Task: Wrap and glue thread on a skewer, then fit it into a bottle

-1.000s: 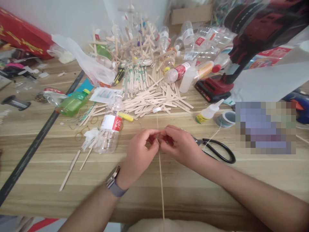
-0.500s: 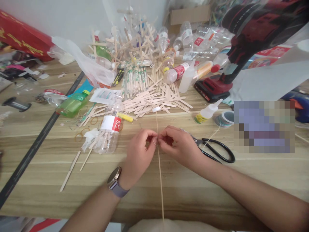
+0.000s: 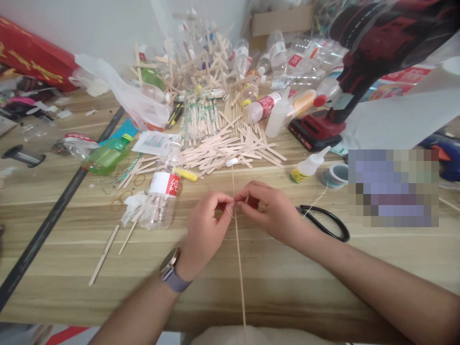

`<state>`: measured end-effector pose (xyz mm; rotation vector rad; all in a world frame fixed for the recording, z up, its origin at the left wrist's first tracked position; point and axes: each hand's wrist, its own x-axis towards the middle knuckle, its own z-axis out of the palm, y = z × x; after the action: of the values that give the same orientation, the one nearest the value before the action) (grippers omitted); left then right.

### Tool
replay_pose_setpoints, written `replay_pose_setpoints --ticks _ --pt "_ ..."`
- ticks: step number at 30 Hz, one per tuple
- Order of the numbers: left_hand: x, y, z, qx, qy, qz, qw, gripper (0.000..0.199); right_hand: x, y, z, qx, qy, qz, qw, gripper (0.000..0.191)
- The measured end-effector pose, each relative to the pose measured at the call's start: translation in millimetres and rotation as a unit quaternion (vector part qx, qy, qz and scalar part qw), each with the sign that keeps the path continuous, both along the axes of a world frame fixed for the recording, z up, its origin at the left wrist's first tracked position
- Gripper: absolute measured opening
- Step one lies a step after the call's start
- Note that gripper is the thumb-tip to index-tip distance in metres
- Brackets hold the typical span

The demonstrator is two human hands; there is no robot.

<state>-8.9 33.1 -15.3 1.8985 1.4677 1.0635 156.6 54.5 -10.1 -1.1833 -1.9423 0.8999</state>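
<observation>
And here we are at the table, both hands meeting right in the middle over the thin stick! It runs nearly straight toward the person, its far end at the white cap, its near end down by the table's front edge.

The left hand, watch on the wrist, is closed in a pinch, thumb and forefinger gripping a fine thread that curls in a small loop beside the stick. In from the other side comes the right hand, fingertips pinched together at the stick too; what sits between them is too small to tell.

Just beyond the right forearm, the black scissors lie partly hidden, handles showing, with a pale cord reaching from them to the round container. Next to that, the glue bottle, nozzle tilted up. Over to the left hand's side, a labelled clear bottle stands with sticks showing through it, a yellow tool by its shoulder, and the green bottle lies farther out.

Behind it all, what a spread: a heap of flat sticks, and the red and black drill towering on the right!
</observation>
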Motion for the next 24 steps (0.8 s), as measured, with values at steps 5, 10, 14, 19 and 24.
replay_pose_setpoints --ticks 5,10,14,19,24 --pt "-0.8 -0.9 2.4 0.017 -0.010 -0.006 1.000 0.006 -0.5 0.0 2.3 0.022 -0.026 -0.008 0.999 0.010" --pt "-4.3 0.4 7.2 -0.008 -0.008 0.013 1.000 0.010 7.2 -2.6 3.3 0.048 -0.039 -0.049 0.997 0.011" --pt "-4.7 1.7 9.1 -0.030 -0.013 0.019 0.999 0.010 12.2 -7.1 3.3 0.026 -0.021 -0.069 0.997 0.010" --pt "-2.5 1.4 7.8 -0.061 -0.018 -0.008 0.998 0.012 10.9 -9.2 2.6 -0.164 0.137 -0.078 0.974 0.007" --pt "-1.1 2.4 7.9 -0.074 -0.022 -0.040 0.996 0.013 4.0 -8.2 -0.3 -0.270 0.356 -0.037 0.894 0.009"
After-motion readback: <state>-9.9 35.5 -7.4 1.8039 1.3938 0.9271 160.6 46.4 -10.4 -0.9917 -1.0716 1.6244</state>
